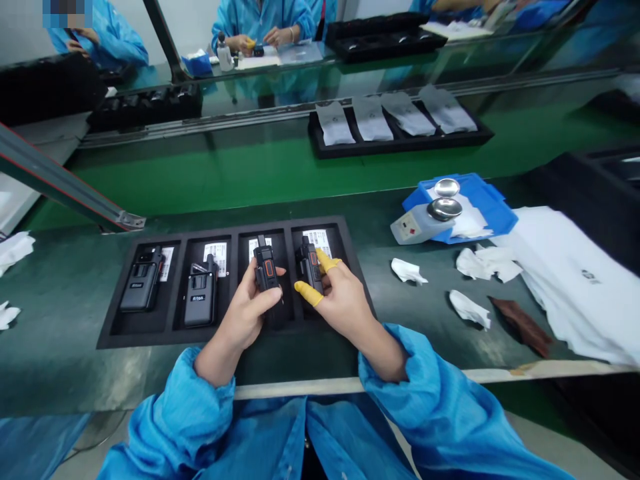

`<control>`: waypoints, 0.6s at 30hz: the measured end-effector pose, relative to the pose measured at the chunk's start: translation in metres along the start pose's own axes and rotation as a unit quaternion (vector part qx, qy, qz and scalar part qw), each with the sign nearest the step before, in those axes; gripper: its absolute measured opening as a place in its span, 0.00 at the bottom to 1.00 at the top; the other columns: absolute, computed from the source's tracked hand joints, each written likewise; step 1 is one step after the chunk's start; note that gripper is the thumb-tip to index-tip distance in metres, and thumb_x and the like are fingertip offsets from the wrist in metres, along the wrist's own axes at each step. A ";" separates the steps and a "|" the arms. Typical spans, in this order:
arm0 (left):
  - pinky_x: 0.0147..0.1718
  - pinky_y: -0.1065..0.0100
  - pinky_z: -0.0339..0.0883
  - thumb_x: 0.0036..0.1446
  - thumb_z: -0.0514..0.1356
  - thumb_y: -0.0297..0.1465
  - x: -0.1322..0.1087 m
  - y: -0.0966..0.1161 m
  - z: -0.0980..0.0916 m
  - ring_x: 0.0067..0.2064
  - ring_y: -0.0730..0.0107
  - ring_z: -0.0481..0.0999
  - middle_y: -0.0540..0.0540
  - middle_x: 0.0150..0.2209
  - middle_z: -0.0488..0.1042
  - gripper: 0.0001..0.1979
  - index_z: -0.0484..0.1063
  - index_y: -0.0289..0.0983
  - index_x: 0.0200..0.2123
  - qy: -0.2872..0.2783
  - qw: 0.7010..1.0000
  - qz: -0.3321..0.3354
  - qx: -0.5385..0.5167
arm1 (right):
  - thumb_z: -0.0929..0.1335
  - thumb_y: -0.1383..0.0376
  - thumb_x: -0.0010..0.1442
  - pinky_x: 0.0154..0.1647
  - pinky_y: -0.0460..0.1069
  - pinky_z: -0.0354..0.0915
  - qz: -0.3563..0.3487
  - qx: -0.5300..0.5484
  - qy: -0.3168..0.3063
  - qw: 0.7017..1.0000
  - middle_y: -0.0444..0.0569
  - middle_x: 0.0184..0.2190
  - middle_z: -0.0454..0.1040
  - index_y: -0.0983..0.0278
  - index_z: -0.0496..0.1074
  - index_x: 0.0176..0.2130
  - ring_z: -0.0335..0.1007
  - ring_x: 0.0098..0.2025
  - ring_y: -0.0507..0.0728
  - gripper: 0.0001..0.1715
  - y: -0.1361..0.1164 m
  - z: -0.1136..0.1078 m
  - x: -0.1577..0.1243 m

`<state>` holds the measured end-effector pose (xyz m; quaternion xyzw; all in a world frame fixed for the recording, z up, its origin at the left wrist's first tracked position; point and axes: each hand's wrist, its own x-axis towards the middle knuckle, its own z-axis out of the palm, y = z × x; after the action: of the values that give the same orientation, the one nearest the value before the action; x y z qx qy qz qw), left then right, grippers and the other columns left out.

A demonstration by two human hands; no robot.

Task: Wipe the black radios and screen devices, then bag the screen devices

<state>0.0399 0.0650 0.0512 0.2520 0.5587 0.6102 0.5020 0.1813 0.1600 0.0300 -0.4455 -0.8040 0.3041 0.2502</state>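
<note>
From my remote seat I have the left hand (250,297) wrapped around a radio (266,263), fingers closed and thumb along its lower end, above the third compartment from the left edge of the black tray (150,339). My right hand (343,293) (thumb and forefinger wear yellow covers) pinches a second radio (312,265) at the compartment by the tray's right edge; whether that radio touches the tray, I cannot tell. A third radio (201,297) and a fourth radio (143,283) lie toward the tray's left edge.
</note>
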 end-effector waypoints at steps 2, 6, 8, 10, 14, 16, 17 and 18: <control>0.46 0.62 0.66 0.41 0.67 0.38 0.001 -0.002 0.000 0.48 0.59 0.71 0.42 0.48 0.71 0.32 0.64 0.38 0.50 0.033 0.998 0.047 0.037 | 0.69 0.56 0.49 0.33 0.54 0.71 0.023 0.015 -0.012 1.000 0.51 0.34 0.75 0.65 0.69 0.52 0.72 0.30 0.57 0.32 0.001 -0.005 0.002; 0.54 0.55 0.61 0.40 0.69 0.37 0.003 -0.012 -0.007 0.55 0.54 0.68 0.40 0.53 0.67 0.41 0.56 0.38 0.58 0.118 0.966 0.155 0.172 | 0.67 0.60 0.50 0.38 0.54 0.73 0.045 0.151 -0.011 0.987 0.50 0.37 0.77 0.64 0.69 0.51 0.75 0.34 0.57 0.27 0.008 -0.016 0.002; 0.54 0.54 0.60 0.43 0.68 0.36 0.005 -0.018 -0.012 0.55 0.53 0.67 0.40 0.53 0.67 0.39 0.56 0.39 0.58 0.154 0.934 0.205 0.249 | 0.68 0.60 0.51 0.43 0.55 0.73 0.008 0.204 0.028 0.979 0.53 0.43 0.75 0.64 0.67 0.51 0.75 0.41 0.58 0.28 0.012 -0.018 0.001; 0.53 0.54 0.62 0.46 0.66 0.35 0.006 -0.023 -0.016 0.54 0.54 0.68 0.40 0.51 0.67 0.35 0.58 0.39 0.56 0.181 0.897 0.261 0.308 | 0.68 0.59 0.52 0.46 0.55 0.72 -0.042 0.218 0.067 0.973 0.53 0.43 0.75 0.63 0.67 0.50 0.74 0.44 0.58 0.25 0.015 -0.018 -0.001; 0.48 0.57 0.65 0.49 0.64 0.30 0.006 -0.025 -0.019 0.48 0.59 0.71 0.42 0.46 0.69 0.31 0.58 0.40 0.56 0.193 0.822 0.366 0.391 | 0.67 0.62 0.55 0.44 0.54 0.73 -0.120 0.195 0.107 0.967 0.52 0.41 0.75 0.62 0.68 0.49 0.75 0.41 0.58 0.20 0.016 -0.014 -0.006; 0.45 0.59 0.66 0.49 0.63 0.28 0.006 -0.023 -0.018 0.44 0.62 0.72 0.44 0.43 0.69 0.31 0.57 0.40 0.56 0.191 0.791 0.412 0.411 | 0.67 0.65 0.56 0.44 0.54 0.73 -0.162 0.169 0.125 0.964 0.51 0.41 0.76 0.61 0.68 0.49 0.75 0.41 0.57 0.19 0.014 -0.012 -0.007; 0.44 0.60 0.66 0.49 0.63 0.27 0.006 -0.022 -0.018 0.42 0.63 0.72 0.45 0.41 0.69 0.31 0.57 0.40 0.56 0.189 0.779 0.431 0.415 | 0.68 0.66 0.56 0.44 0.53 0.73 -0.185 0.158 0.137 0.960 0.50 0.41 0.76 0.60 0.68 0.48 0.75 0.41 0.57 0.19 0.014 -0.012 -0.008; 0.43 0.61 0.66 0.50 0.62 0.27 0.006 -0.021 -0.017 0.41 0.64 0.72 0.46 0.39 0.69 0.30 0.57 0.40 0.56 0.185 0.769 0.447 0.418 | 0.68 0.68 0.56 0.44 0.53 0.73 -0.207 0.151 0.148 0.955 0.49 0.41 0.76 0.59 0.68 0.49 0.75 0.42 0.57 0.19 0.013 -0.011 -0.008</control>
<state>0.0294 0.0607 0.0258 0.5405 0.6651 0.5063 -0.0955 0.1998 0.1616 0.0278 -0.2661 -0.7777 0.2939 0.4879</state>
